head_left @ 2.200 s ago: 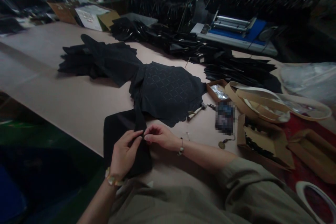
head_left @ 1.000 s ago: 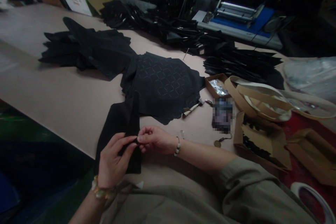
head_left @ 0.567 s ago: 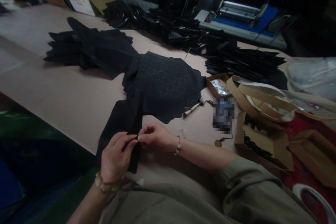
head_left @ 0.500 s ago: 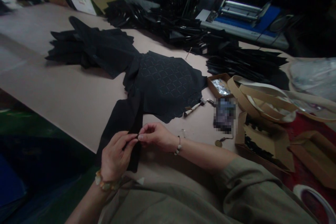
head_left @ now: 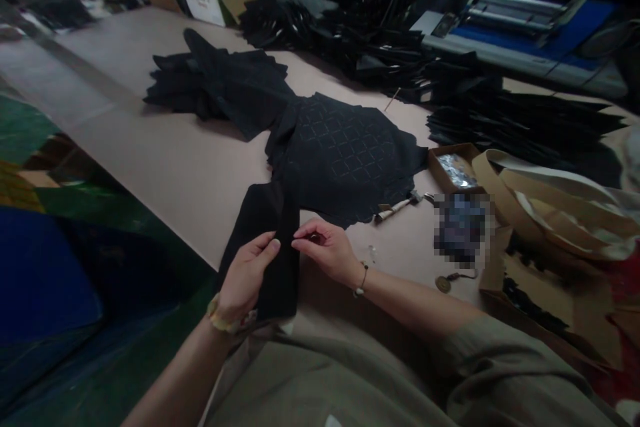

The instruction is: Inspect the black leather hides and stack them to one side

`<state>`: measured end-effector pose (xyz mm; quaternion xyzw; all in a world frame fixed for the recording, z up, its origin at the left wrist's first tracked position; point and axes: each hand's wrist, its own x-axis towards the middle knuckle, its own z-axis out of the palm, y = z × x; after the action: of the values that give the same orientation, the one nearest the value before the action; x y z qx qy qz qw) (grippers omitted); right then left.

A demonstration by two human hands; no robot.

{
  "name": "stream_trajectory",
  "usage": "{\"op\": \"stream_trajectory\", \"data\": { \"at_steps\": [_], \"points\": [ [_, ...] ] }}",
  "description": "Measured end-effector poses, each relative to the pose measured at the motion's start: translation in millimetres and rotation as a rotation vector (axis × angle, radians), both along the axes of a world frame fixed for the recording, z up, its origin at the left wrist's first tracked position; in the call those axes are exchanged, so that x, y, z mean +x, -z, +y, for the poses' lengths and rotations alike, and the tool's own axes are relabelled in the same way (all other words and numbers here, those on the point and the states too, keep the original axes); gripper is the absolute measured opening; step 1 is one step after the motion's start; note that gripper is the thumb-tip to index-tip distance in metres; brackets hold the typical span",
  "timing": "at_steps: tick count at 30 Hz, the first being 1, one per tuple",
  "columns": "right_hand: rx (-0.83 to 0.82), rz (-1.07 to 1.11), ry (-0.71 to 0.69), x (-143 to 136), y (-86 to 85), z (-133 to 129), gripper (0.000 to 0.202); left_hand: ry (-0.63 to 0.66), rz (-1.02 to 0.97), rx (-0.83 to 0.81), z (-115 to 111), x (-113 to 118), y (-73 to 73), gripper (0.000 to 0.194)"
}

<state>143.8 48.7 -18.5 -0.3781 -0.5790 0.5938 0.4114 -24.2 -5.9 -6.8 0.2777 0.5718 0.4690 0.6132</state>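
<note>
My left hand pinches a black fabric piece between thumb and fingers near the table's front edge. Just right of it, my right hand has thumb and forefinger tips close together at the fabric's right-hand edge. Anything between those tips is too small to make out. Behind both hands lies a stack of black panels, the top one marked with a pale diamond grid. A small hammer with a light wrapped handle rests at the stack's front right.
More black pieces are piled at the left, with long stacks along the back. On the right are a small box of shiny bits, tan strips, a cardboard tray and a coin-like charm. A blue-based roller machine stands behind.
My fingertips, which met at the fabric, are now slightly apart, the right hand drawn off to the right. The whole view has swung left, so everything sits farther right.
</note>
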Motion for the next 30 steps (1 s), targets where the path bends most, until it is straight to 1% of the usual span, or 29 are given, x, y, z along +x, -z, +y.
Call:
{"op": "stream_trajectory", "data": {
  "at_steps": [3, 7, 10, 16, 20, 22, 25, 28, 30],
  "points": [
    [0.020, -0.029, 0.003, 1, 3.4, 2, 0.018, 0.003, -0.014, 0.023, 2, 1, -2.3, 0.055],
    [0.083, -0.046, -0.012, 1, 2.5, 4, 0.014, 0.021, 0.091, 0.037, 4, -4, -2.6, 0.049],
    [0.129, -0.055, -0.007, 0, 0.6, 3, 0.011, 0.020, 0.121, 0.068, 5, -6, -0.5, 0.045],
    [0.252, -0.081, 0.012, 1, -1.9, 1, 0.010, 0.027, 0.128, 0.063, 4, 0, -1.0, 0.038],
    [0.319, -0.139, -0.005, 3, -4.1, 0, 0.007, 0.021, 0.059, 0.058, 3, 2, -2.8, 0.035],
    [0.310, -0.151, 0.004, 3, -5.1, 0, 0.007, 0.021, 0.011, 0.072, 3, 3, -2.9, 0.034],
    [0.246, -0.164, 0.036, 2, -6.3, -1, 0.010, 0.010, -0.011, 0.082, 2, 3, -2.8, 0.034],
    [0.211, -0.153, 0.056, 1, -7.4, -2, 0.012, 0.024, 0.017, 0.076, 1, 3, -3.3, 0.036],
    [0.209, -0.145, 0.055, 0, -8.2, -2, 0.014, 0.042, 0.072, 0.076, 1, 2, -3.9, 0.037]
  ]
}}
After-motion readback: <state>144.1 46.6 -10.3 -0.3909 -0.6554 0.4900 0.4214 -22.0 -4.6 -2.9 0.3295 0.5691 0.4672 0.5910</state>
